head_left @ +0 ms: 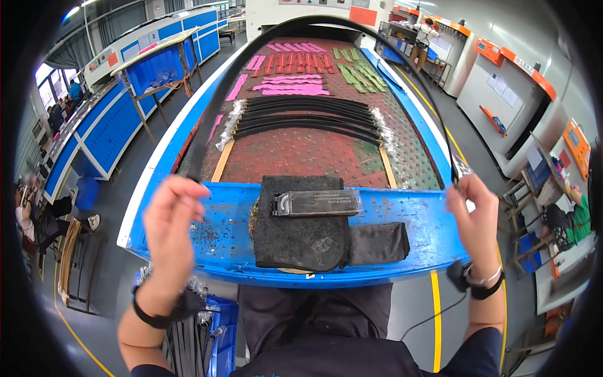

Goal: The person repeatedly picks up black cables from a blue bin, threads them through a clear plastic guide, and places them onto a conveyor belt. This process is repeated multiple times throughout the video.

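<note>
We hold one long black strip [326,22] bowed into a high arch over the worktop [414,220], both ends pinched. L hand [171,217] is closed on the strip's left end, fingers curled round it just above the blue front edge; R hand [472,210] is closed on the right end, approx. level w/ the left. The strip's apex rises over the far end of the perforated red bed [301,154], clear of everything lying below. On the blue front ledge betw. our hands sits a dark pad [301,232], w/ a flat metal bar tool [317,202] lying across its top and a smaller dark block [379,243] touching the pad's right side. Further back on the bed lies a batch of similar black strips [308,116], laid crosswise, side by side. Beyond them we note pink strips [289,85] and green strips [361,75] in rows. Blue cabinets [107,119] stand to the left. Another person [568,217] sits at right, well apart from us. Black bands on both our wrists.
</note>
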Demonstrator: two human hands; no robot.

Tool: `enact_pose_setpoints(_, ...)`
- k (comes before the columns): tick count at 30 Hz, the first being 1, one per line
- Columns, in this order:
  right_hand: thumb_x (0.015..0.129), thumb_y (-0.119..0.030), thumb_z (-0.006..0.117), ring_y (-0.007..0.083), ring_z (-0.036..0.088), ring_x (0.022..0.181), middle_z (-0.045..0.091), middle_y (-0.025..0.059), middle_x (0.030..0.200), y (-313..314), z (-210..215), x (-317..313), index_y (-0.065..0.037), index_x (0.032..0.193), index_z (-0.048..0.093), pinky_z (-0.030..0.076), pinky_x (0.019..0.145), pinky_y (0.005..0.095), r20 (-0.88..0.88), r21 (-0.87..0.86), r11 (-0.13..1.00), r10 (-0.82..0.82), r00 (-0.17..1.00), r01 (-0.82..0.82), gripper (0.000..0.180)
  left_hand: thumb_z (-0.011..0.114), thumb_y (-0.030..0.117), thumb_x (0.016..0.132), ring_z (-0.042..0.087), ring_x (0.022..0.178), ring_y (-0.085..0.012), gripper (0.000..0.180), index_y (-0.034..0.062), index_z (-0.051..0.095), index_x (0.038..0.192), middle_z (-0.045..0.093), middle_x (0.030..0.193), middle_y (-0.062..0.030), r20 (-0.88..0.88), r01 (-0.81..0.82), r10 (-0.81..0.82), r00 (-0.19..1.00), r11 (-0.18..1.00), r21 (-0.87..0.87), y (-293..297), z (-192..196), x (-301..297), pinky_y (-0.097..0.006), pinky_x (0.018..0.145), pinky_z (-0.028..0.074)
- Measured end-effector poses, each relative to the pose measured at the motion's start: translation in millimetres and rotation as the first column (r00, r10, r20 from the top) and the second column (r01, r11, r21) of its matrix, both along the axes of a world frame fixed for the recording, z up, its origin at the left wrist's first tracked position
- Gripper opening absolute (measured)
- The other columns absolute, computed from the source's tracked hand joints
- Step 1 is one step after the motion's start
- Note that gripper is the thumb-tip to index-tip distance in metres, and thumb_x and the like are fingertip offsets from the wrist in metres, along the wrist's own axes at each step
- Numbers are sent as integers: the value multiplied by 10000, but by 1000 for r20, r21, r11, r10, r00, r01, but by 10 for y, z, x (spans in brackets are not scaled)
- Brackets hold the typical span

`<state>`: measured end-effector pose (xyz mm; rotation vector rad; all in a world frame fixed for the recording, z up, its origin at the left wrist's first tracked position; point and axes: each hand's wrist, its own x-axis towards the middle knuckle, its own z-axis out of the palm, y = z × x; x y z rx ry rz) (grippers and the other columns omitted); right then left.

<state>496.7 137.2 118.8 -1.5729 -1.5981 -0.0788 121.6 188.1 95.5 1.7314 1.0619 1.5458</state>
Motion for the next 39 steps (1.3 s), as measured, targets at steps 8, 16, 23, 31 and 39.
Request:
enact_pose_setpoints(8,766,-174,586,328,553,655,539,178,673,837,-224,565,18,727,602,434,606,420,641,-159,987,78,764,32,196,447,2,820,524,675,-203,63,7,505,795,521,718,-98,-504,-39,173,846,964,264,994,-3,-375,-302,601,406)
enact_pose_setpoints(16,729,-151,580,359,561,750,557,203,754,1496,-665,670,14,712,599,456,688,431,543,-409,907,155,825,100,167,525,3,752,572,775,-377,230,42,413,949,566,789,-190,-632,-159,293,717,952,261,1931,-665,-369,-442,670,435)
enact_pose_setpoints(23,741,-133,556,367,563,750,566,191,763,1984,-852,702,5,712,582,457,687,440,491,-340,940,177,853,1,142,515,30,693,564,731,-387,79,0,502,765,569,707,-213,-777,-250,296,555,951,184,2505,-945,-481,-472,652,421)
enact_pose_setpoints(31,754,-136,550,364,572,752,573,178,784,2279,-985,626,-13,724,609,461,686,443,484,-350,936,153,862,31,139,504,15,675,565,775,-394,74,3,547,733,584,774,-225,-773,-280,298,560,946,163,2703,-1200,-366,-482,671,431)
enact_pose_setpoints(39,763,-149,568,354,578,761,571,166,791,2439,-1016,599,-19,726,612,457,687,440,490,-368,929,161,856,36,142,519,21,650,570,787,-391,87,1,584,704,584,790,-228,-772,-365,265,577,930,46,2920,-1277,-381,-465,705,453)
